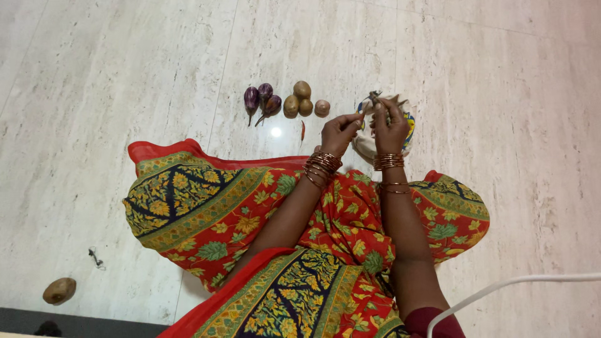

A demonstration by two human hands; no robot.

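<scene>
Hands meet above cloth bag [407, 119]; our left hand [339, 133] and right hand [389, 128] pinch small dark stem piece [374, 96]; we keep grip close, pull steadily; 3 aubergines [261, 100], 4 potatoes [302, 102] lie nearby.

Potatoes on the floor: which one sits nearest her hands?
The small round potato at the group's right end, closest to her left hand; the others lie farther left.
</scene>
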